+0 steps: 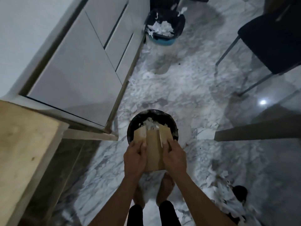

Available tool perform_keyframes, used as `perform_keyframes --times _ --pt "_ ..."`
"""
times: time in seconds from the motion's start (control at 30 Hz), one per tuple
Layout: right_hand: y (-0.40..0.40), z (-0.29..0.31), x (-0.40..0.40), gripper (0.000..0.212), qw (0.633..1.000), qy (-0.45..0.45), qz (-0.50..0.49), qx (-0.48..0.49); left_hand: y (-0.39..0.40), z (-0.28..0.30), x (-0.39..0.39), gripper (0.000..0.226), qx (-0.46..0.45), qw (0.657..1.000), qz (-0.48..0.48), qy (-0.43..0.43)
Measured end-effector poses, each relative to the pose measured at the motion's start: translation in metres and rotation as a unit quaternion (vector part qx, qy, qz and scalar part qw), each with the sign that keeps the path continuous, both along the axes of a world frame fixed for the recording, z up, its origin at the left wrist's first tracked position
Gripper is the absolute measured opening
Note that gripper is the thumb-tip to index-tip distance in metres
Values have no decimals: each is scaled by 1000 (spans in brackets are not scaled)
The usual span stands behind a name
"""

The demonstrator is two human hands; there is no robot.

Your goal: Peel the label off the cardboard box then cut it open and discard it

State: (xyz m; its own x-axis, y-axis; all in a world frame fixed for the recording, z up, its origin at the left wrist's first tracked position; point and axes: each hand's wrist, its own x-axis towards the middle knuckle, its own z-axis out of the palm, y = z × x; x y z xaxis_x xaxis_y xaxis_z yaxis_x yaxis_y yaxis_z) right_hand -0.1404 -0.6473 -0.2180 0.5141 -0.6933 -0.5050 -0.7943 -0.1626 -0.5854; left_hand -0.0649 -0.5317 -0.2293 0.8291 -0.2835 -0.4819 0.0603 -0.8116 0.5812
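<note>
Head view: the only view supplied; everything below is read from it.
Cardboard box (154, 149): flattened and cut open, held directly over the black-lined bin (133, 126), its far flaps already past the rim.
Left hand (134, 158): clamped on the left edge of the cardboard, thumb laid across the top face.
Right hand (175, 156): clamped on the right edge, fingers curled over the panel.
Bin contents: white paper scraps (150, 123) are seen inside, beneath the flaps.
Surroundings: a second bin (164, 24) with more scraps stands well apart by the cabinet (78, 62); scraps are also scattered on the marble floor (187, 88).
Step judged: discarding, the last part of the task.
Advice: the cardboard is best tilted front edge down and pressed narrower, so that it is passed inside the rim before both hands are released together.
Risk: a flap may be caught on the liner.
</note>
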Motion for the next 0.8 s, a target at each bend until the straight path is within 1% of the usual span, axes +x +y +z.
perform_keyframes --times 0.1,0.17,0.2,0.3,0.4,0.5,0.6,0.63,0.7,0.8 --pt "-10 -34 14 36 1000 11 -9 12 -7 -33 12 31 -26 999 30 -7" --pt "-18 -58 21 34 1000 20 -8 21 -14 -47 21 42 -41 998 52 13" --pt "-24 -68 25 36 999 23 -5 24 -18 -56 26 48 -41 997 52 31" --pt "-41 -89 36 45 998 45 2 39 -23 -83 42 58 2 997 5 78" --pt "-55 -94 42 56 996 82 8 40 -19 -86 48 67 31 994 -27 101" --pt "-58 -69 45 55 996 69 25 49 -11 -60 49 70 1 995 -28 95" --pt "-53 -24 51 53 997 37 30 59 -8 -11 49 85 -20 997 -27 69" --pt "-52 -11 54 53 998 27 31 57 -8 7 49 82 -28 997 -19 68" --pt "-47 24 57 54 998 9 42 45 -8 49 47 66 -29 998 -5 63" --pt "-39 72 60 50 998 -21 61 27 -6 100 43 62 -51 999 13 -6"
